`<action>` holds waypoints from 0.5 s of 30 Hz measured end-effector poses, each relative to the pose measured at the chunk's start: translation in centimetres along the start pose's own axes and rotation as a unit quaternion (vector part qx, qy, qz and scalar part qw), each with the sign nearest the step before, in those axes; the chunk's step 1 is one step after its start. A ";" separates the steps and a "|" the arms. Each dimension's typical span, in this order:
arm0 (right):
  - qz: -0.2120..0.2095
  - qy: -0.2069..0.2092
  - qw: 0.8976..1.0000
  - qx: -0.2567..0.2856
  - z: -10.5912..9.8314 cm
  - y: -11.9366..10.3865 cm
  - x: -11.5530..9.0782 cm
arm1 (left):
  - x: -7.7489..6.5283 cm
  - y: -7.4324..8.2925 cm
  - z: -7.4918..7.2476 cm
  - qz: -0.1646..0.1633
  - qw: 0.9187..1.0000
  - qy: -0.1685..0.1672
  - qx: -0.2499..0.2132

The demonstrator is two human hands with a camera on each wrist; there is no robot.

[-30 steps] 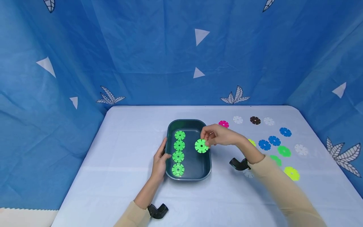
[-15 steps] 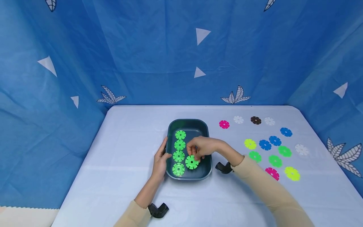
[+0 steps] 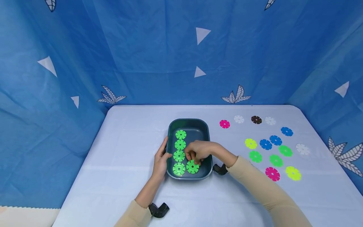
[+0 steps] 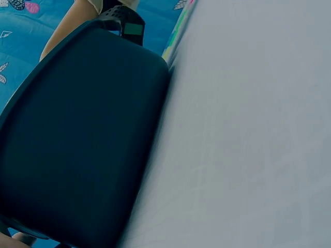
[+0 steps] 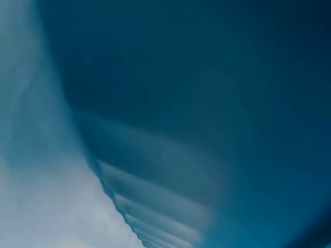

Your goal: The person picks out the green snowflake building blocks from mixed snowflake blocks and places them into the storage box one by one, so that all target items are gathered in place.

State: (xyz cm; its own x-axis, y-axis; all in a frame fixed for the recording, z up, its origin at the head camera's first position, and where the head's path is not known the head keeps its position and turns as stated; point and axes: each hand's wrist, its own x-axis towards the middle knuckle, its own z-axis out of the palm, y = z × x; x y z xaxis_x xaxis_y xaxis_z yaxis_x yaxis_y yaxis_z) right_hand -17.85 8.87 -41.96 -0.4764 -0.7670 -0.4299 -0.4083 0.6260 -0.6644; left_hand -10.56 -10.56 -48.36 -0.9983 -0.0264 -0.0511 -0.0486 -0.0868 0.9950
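two hands are at a dark tray (image 3: 194, 132) on a white table (image 3: 136, 151). the left hand (image 3: 161, 162) holds the tray by its left side, with the thumb bent over the rim and the long fingers flat along the outside. the right hand (image 3: 199, 150) reaches down into the tray. its fingers are curled in close, and the thumb and fingertips pinch a green flower disc (image 3: 193, 167) by its far edge. that disc is low in the tray, near the front, just beside the last disc in a row.

the row is four green discs (image 3: 180, 145) in a line down the left part of the tray, each one close to the next.

more discs lie flat on the table, off to the right of the tray. there are three blue discs (image 3: 275, 140), three green ones (image 3: 276, 160), two pink, two yellow, three white and one brown disc (image 3: 256, 119).

a blue cloth (image 3: 158, 56) with white shapes hangs behind the table. the left wrist view shows the tray's dark outside wall up close. the right wrist view is too blurry to tell much.
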 end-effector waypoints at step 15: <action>0.015 0.031 0.998 -0.051 1.1 -0.2 0.1 | -0.1 -0.2 0.0 -0.001 1.000 -0.001 0.011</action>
State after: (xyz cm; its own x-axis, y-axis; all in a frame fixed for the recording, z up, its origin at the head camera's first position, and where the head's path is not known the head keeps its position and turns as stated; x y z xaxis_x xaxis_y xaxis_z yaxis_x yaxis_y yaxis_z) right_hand -16.92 8.52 -42.56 -0.5353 -0.7392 -0.4088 -0.4687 0.6626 -0.5842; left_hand -10.43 -10.59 -48.52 -0.9983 -0.0245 -0.0532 -0.0515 -0.0652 0.9965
